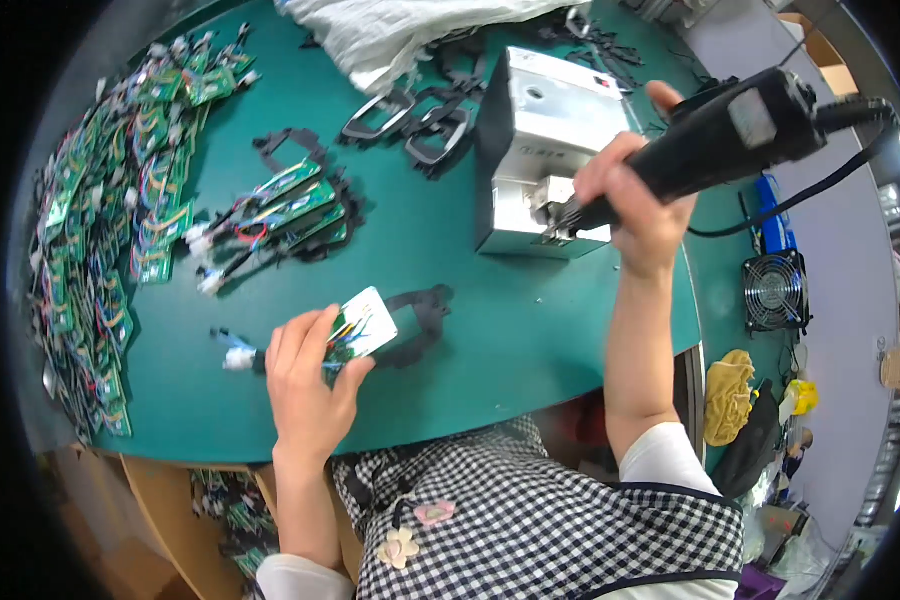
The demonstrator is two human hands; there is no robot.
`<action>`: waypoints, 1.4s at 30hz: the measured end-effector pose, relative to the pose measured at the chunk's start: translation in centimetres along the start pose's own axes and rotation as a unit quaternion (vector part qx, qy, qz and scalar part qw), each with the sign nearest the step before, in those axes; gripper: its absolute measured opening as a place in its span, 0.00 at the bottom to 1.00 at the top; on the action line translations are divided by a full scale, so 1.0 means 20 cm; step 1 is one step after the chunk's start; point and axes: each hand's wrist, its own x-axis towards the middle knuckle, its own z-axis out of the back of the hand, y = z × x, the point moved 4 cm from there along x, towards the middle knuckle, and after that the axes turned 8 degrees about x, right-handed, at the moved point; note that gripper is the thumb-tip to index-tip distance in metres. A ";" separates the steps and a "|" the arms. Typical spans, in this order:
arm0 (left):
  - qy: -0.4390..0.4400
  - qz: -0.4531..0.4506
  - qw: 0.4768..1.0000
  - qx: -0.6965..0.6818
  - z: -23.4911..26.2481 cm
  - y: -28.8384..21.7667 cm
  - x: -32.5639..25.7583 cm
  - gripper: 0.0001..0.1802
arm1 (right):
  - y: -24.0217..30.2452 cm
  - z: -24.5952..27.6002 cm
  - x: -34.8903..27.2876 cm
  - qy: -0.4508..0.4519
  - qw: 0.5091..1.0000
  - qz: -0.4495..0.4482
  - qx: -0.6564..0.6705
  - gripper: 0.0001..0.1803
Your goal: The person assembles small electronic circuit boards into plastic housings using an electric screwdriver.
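"Two hands are working over the bench (515,335). What are the fingers doing?"

"The left hand (308,388) is pinching the circuit board (368,322) between thumb and fingers. The right hand (642,210) is wrapping its fingers around the black corded tool (705,150)."

"Where is the board lying?"

"It is sitting between 1 and 2 o'clock from the left hand, which is being the nearer one. Its exposed face is appearing almost square, so no clear long axis is showing. The tool's long axis is running from 2 to 8 o'clock, and the board is lying at 8 o'clock from the tip, well apart."

"Is the tip touching anything?"

"It is standing at the recess of the metal box (565,118); contact I cannot tell."

"Which materials and shapes are showing?"

"The board is presenting a smooth white face, green parts and coloured wires. A white plug (238,357) is lying between 9 and 10 o'clock from the left hand. A matte black frame (433,315), open-centred, is resting at 3 o'clock from the board. The box is showing reflective, square-cornered metal. Further green boards (152,265) are lying heaped with tangled wires around 9 o'clock; a crumpled white sheet (400,40) is spreading at 12 o'clock."
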 end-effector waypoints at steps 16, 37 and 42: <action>0.048 0.031 0.998 0.026 -0.22 -0.08 0.03 0.29 | -0.23 -0.43 -0.29 -0.074 0.989 -0.055 0.114 0.41; 0.043 0.050 0.998 0.001 -0.24 -0.06 0.03 0.28 | -0.32 -0.44 -0.35 0.215 0.973 -0.027 0.073 0.39; 0.033 0.036 0.999 0.018 -0.24 -0.07 0.02 0.27 | -0.28 -0.47 -0.37 0.199 0.980 -0.022 -0.009 0.40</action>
